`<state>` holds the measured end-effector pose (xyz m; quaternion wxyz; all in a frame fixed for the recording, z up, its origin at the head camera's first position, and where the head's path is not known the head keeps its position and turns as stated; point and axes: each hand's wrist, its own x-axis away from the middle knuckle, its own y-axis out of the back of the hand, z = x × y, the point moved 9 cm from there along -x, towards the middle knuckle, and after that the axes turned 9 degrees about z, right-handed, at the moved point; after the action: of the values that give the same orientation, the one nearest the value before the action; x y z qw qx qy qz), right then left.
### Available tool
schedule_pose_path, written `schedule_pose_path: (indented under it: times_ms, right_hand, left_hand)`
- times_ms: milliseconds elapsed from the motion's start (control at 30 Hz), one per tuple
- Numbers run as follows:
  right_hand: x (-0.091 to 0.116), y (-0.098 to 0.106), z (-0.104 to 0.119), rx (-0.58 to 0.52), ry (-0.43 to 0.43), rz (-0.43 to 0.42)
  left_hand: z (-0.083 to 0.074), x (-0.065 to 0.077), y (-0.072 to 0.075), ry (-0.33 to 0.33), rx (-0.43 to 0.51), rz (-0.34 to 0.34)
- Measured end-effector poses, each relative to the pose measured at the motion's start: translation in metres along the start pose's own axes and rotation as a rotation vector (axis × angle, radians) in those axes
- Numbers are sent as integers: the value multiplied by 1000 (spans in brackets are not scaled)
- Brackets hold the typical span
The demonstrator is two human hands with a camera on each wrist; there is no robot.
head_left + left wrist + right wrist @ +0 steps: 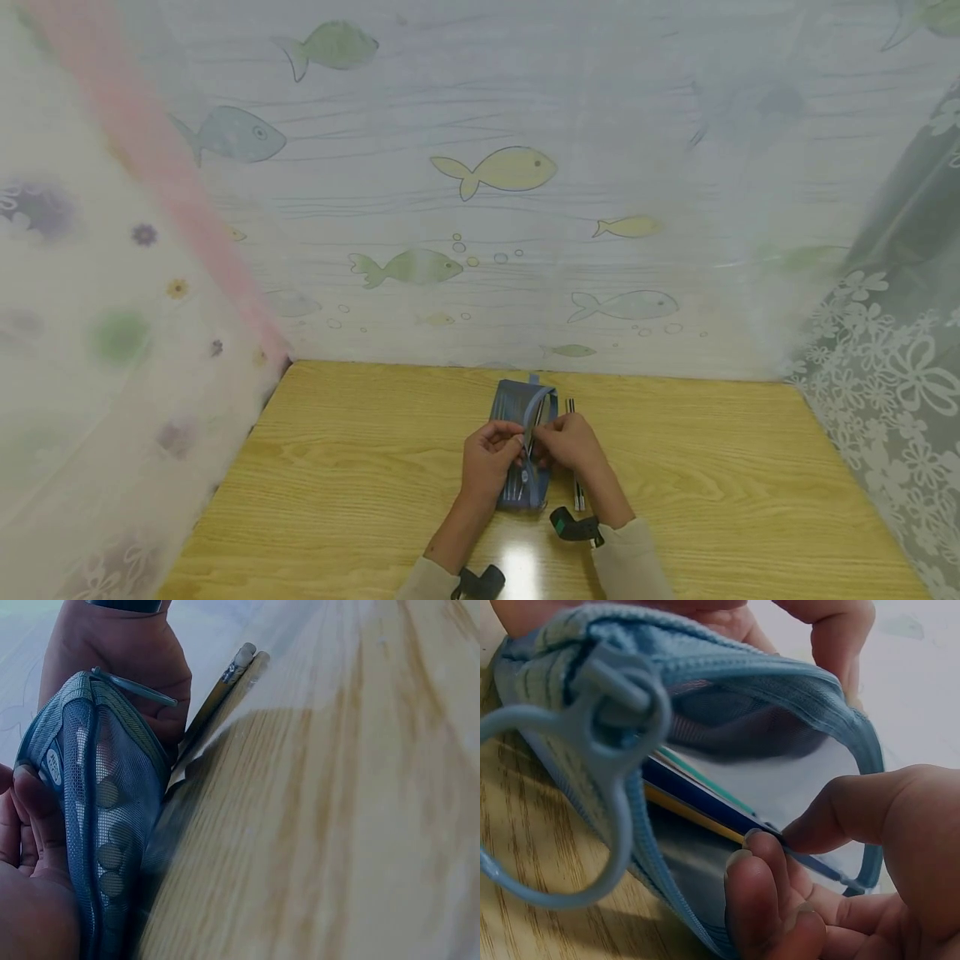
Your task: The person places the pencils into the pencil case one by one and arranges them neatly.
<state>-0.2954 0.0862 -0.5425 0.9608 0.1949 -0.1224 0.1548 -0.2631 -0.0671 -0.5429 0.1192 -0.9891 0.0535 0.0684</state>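
Observation:
A blue mesh zippered pencil case (pixel 512 402) lies on the table with its mouth spread. My left hand (pixel 487 460) pinches the rim of that mouth on the left side. From the right, my right hand (pixel 573 442) reaches into the opening. Its thumb and fingertips pinch a dark blue pencil (pixel 697 796) that lies partly inside the case. Beside it in the right wrist view are a yellow pencil (pixel 694 817) and a thin green one (pixel 705 781). Several round ends show through the mesh in the left wrist view.
Two pencils (pixel 579 493) lie on the wooden table (pixel 360 467) just right of the case, partly behind my right hand. A large ring zipper pull (pixel 613 847) hangs at the case's end. Fish-patterned curtain (pixel 480 275) rises behind the table's far edge.

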Motion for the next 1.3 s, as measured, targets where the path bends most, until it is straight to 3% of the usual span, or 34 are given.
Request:
schedule_pose_path:
  times_ms: [600,867,1067,1300]
  right_hand:
    - [1,2,2,10,10,-2]
    - [4,21,3,21,46,-47]
    - [8,39,1,97,40,-100]
    - [12,53,-3,93,19,-123]
  left_hand:
    - [0,0,1,-8,-7,0]
    - [1,-1,1,-18,12,-1]
    - [1,-1,1,-14,12,2]
    - [1,-1,1,1,3,-8]
